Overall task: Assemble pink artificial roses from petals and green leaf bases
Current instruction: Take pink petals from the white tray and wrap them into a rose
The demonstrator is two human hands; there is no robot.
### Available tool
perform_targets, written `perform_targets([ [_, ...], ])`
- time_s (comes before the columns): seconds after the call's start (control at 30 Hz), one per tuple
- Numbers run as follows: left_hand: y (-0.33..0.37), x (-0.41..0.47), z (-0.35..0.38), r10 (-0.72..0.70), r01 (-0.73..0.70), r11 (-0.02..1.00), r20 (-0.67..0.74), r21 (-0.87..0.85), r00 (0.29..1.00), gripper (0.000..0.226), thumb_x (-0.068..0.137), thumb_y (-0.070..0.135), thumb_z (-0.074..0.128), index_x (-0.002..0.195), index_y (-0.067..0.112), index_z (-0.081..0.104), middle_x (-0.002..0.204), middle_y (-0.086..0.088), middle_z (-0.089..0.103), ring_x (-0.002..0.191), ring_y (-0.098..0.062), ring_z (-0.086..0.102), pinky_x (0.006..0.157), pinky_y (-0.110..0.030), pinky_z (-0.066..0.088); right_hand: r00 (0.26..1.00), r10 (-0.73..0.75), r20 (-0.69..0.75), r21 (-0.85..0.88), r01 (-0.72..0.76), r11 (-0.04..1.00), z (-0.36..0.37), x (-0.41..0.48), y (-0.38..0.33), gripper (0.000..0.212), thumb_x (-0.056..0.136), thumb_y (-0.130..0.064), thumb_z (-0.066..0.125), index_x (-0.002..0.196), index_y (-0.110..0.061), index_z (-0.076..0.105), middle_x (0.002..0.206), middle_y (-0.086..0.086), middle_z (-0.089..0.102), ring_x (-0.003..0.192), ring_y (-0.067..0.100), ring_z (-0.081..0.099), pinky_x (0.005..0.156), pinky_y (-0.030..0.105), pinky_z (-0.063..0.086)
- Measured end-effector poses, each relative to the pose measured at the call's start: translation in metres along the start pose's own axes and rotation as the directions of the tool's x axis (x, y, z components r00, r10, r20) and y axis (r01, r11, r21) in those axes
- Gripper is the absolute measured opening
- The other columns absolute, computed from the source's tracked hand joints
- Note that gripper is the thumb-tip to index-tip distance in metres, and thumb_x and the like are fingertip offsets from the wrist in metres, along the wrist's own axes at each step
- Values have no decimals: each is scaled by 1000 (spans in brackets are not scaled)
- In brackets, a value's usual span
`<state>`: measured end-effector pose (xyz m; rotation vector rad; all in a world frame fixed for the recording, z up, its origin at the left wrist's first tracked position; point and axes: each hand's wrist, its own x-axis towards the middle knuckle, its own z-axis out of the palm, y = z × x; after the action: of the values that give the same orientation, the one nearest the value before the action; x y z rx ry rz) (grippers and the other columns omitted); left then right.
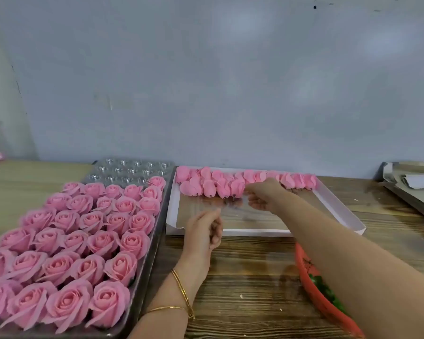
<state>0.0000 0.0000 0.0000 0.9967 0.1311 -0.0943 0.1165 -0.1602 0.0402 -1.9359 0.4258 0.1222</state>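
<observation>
A red basket (304, 265) of green leaf bases (324, 288) is sitting nearest, in front of the white tray's (255, 232) right corner, partly under the right forearm. Left of the white tray, finished roses (66, 241) are filling a grey tray (152, 253). The left hand (202, 230), fingers curled, is hovering at the white tray's front edge and pinching a clear film (230, 204). The right hand (263, 195) is reaching over the white tray's middle and pinching the film's far corner, just beside pink buds (230, 185) that are lining its far edge.
</observation>
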Motion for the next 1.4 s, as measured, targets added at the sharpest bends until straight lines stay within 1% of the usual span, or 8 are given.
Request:
perform_targets([
  [0.17,0,2,0,34,-32,998,-32,49,999,29,90,11,58,62,9,56,49,-3,47,37,-9,35,35,-17,22,998,8,-59,-49,-11,999,18,12,3,35,88,-19,65,116,0,52,91,15,56,74,25,55,74,35,55],
  [0.3,1,3,0,39,-36,998,-39,57,999,31,91,11,57,60,10,55,49,-3,47,37,-9,34,35,-17,22,992,-21,-125,-168,-1,986,30,18,4,27,84,-25,66,89,-7,46,77,8,49,62,18,49,53,26,42],
  [0.5,0,5,0,51,-49,996,-27,79,998,35,88,11,60,54,16,59,50,-2,48,38,-9,36,36,-17,25,984,-15,-179,-201,-22,979,40,32,-1,42,85,-37,68,74,-10,38,72,7,48,65,19,51,67,29,45],
  [0.8,0,7,0,50,-48,994,-21,98,999,38,88,13,60,51,19,60,49,-1,48,38,-8,37,36,-17,27,990,25,-141,-260,-61,964,45,32,-9,29,91,-28,59,73,-10,44,71,6,49,76,21,54,67,26,46],
  [0.93,0,6,0,42,-39,995,-26,87,999,38,88,12,61,51,18,60,49,-2,48,38,-8,37,36,-17,26,997,11,-73,-164,-23,986,44,36,-5,23,85,-14,68,71,-14,50,73,4,55,62,17,53,53,27,45],
  [1.2,3,4,0,41,-37,994,-31,107,999,30,89,13,60,59,12,57,50,-1,48,40,-8,37,40,-19,26,989,45,-143,-205,-74,976,35,28,-5,31,79,-12,66,105,-4,52,77,12,56,68,24,56,67,31,53],
  [1.27,3,4,0,41,-37,993,-32,110,999,30,88,13,61,59,13,58,50,-1,48,40,-8,37,40,-19,26,985,42,-168,-210,-77,975,31,27,-4,33,77,-10,66,106,-4,51,82,12,56,78,26,58,81,35,57],
  [1.4,3,5,0,42,-39,994,-30,99,999,35,88,13,61,54,16,60,49,-1,49,38,-8,38,37,-17,26,979,3,-203,-147,-34,989,21,26,-3,23,73,0,63,91,-3,49,76,12,53,75,28,57,78,35,54],
])
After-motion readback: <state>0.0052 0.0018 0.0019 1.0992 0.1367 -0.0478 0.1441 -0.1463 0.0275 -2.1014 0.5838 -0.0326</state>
